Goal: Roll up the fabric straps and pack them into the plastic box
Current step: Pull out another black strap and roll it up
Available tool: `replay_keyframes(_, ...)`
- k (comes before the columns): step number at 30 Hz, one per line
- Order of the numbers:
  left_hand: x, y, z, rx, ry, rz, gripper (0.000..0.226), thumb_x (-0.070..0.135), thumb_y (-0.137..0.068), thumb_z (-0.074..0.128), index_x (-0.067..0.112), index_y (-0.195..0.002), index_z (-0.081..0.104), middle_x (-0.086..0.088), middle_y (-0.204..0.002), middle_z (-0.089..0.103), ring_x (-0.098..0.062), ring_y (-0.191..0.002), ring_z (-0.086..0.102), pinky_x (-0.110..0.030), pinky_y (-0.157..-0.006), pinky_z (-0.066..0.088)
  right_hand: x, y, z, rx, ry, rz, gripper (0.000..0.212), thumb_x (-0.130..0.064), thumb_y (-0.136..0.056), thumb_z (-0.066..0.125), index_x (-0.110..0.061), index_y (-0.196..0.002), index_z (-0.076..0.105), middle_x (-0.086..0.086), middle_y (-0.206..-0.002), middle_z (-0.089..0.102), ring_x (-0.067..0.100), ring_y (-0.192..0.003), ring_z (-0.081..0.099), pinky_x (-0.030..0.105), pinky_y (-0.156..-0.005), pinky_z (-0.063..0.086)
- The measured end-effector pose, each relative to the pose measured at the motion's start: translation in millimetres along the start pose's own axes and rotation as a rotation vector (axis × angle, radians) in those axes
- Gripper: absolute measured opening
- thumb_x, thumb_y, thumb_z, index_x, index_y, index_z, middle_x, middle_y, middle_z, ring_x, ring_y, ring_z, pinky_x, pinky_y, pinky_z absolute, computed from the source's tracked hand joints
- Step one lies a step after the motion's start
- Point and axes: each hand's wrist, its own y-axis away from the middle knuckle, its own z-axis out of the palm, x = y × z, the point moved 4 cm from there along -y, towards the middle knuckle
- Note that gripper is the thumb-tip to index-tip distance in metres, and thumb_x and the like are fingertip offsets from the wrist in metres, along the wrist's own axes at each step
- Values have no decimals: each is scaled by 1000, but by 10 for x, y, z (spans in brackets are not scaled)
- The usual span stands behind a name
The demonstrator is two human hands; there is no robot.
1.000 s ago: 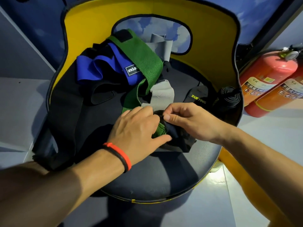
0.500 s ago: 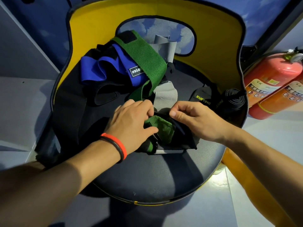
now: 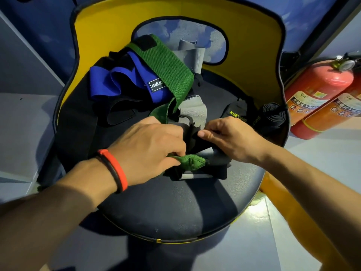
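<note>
A heap of fabric straps lies on a black chair seat. A long green strap runs from the chair back down to my hands. Its crumpled near end is pinched in my left hand. My right hand grips a black strap beside it. A blue strap with a label, a grey strap and a black strap with yellow lettering lie behind. A rolled black strap stands at the seat's right edge. No plastic box is in view.
The chair has a yellow back with an oval opening. Two red fire extinguishers lean on the floor to the right. A pale grey floor surrounds the chair, and a grey ledge sits at the left.
My left hand has pulled the green strap's end toward me, out from under the black strap. My right hand has stayed on the black strap.
</note>
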Motion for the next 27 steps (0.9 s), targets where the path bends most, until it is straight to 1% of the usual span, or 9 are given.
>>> replay_keyframes(4, -104, 213, 1, -158, -19, 27, 11, 28, -76, 74, 37, -81, 70, 20, -83, 51, -12, -67, 51, -37, -72, 52, 248, -5, -291, 146, 130, 63, 39, -38, -102, 56, -12, -73, 56, 0, -64, 53, 10, -57, 48, 28, -56, 33)
replay_keyframes(7, -246, 371, 58, -307, -112, -99, 12, 28, -84, 70, 39, -87, 66, 19, -91, 51, -12, -77, 52, -35, -83, 50, 338, 39, -373, 173, 227, -53, 41, -44, -99, 51, -11, -77, 61, -1, -68, 57, 17, -62, 54, 35, -58, 39)
replay_keyframes(11, -360, 277, 128, -270, -296, -231, 12, 21, -86, 66, 32, -90, 64, 11, -94, 50, -15, -89, 55, -36, -89, 43, 143, 92, -173, -91, 254, -314, 46, -55, -97, 46, -18, -77, 66, -11, -78, 53, 7, -73, 50, 22, -73, 37)
replay_keyframes(13, -330, 175, 140, -115, -277, -201, 23, 23, -80, 74, 32, -99, 66, 9, -102, 49, -19, -99, 53, -41, -89, 45, 71, 136, -89, -300, 240, -295, 39, -59, -96, 50, -28, -75, 61, -14, -84, 53, 0, -81, 50, 26, -90, 32)
replay_keyframes(15, -250, 95, 220, -128, -242, -118, 48, 33, -73, 78, 35, -118, 61, 7, -130, 47, -22, -129, 42, -46, -108, 36, 27, 214, -34, -487, 250, -230, 34, -53, -98, 56, -27, -77, 62, -12, -93, 58, 2, -89, 53, 27, -97, 33)
replay_keyframes(18, -44, 47, 466, -383, -229, 34, 65, 50, -78, 74, 45, -138, 48, 7, -167, 0, -25, -154, -7, -59, -122, -2, 67, 290, 33, -588, 309, -104, 19, -41, -100, 58, -26, -99, 70, -14, -110, 63, 0, -103, 53, 15, -100, 24)
replay_keyframes(20, -16, 32, 596, -503, -243, 0, 60, 55, -84, 69, 43, -139, 50, 12, -166, -17, -21, -154, -10, -62, -120, -10, 119, 297, 122, -563, 384, -71, 13, -35, -100, 56, -36, -110, 65, -20, -115, 63, -2, -114, 52, 29, -119, 9)
replay_keyframes(23, -114, -8, 626, -560, -257, -101, 49, 52, -87, 67, 41, -133, 55, 16, -163, 13, -13, -150, 17, -61, -121, -8, 80, 309, 318, -577, 502, -42, 21, -31, -99, 53, -40, -115, 63, -20, -120, 62, 3, -126, 49, 42, -124, 1)
replay_keyframes(27, -359, -17, 543, -561, -353, -200, 40, 46, -85, 69, 39, -123, 60, 19, -133, 42, -10, -136, 35, -63, -120, -6, -50, 280, 466, -425, 507, -114, 20, -27, -98, 52, -37, -110, 65, -11, -115, 52, 11, -120, 48, 41, -119, 10)
